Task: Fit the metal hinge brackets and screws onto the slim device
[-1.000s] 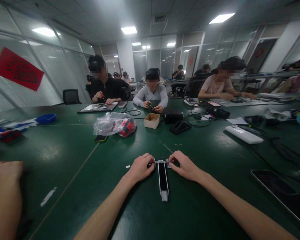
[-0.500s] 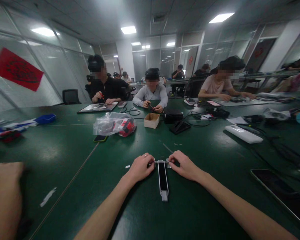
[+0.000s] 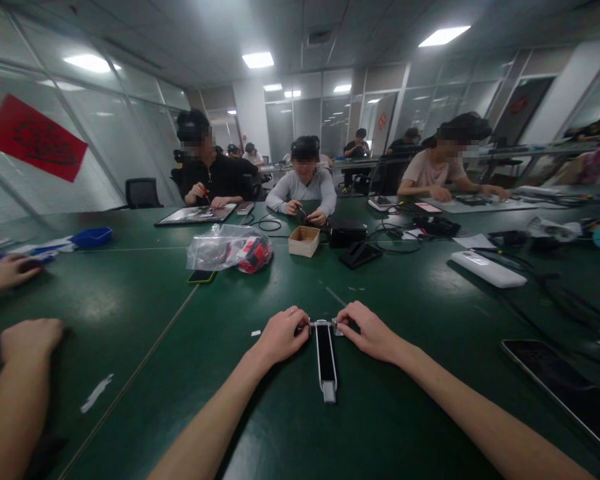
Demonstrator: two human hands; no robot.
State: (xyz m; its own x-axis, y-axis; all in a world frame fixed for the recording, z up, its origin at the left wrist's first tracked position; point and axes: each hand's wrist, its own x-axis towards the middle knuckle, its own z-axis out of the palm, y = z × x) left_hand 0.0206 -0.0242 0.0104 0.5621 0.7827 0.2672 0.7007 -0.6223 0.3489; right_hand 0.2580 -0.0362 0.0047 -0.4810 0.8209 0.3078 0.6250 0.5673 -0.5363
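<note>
A narrow device (image 3: 327, 357) with a white rim, a long black face and a grey tab at its near end lies on the green table. A thin metal crosspiece spans its far end, giving a T shape; I cannot make out its exact kind. My left hand (image 3: 284, 337) is closed in a pinch at the left end of the crosspiece. At the right end, my right hand (image 3: 364, 331) pinches a small metal piece between thumb and fingers. Both hands rest low at the table, and the fingertips partly hide what they grip.
A clear plastic bag (image 3: 210, 250) with red items, an open box (image 3: 304, 241) and a black stand (image 3: 360, 255) lie ahead. On the right are a white case (image 3: 487, 268) and a large phone-like device (image 3: 565, 393). Another person's hands (image 3: 33, 337) are at left.
My hands and the narrow device stay in place. At the left, the other person's nearer hand has shifted right, and a second hand has come into view by the blue items.
</note>
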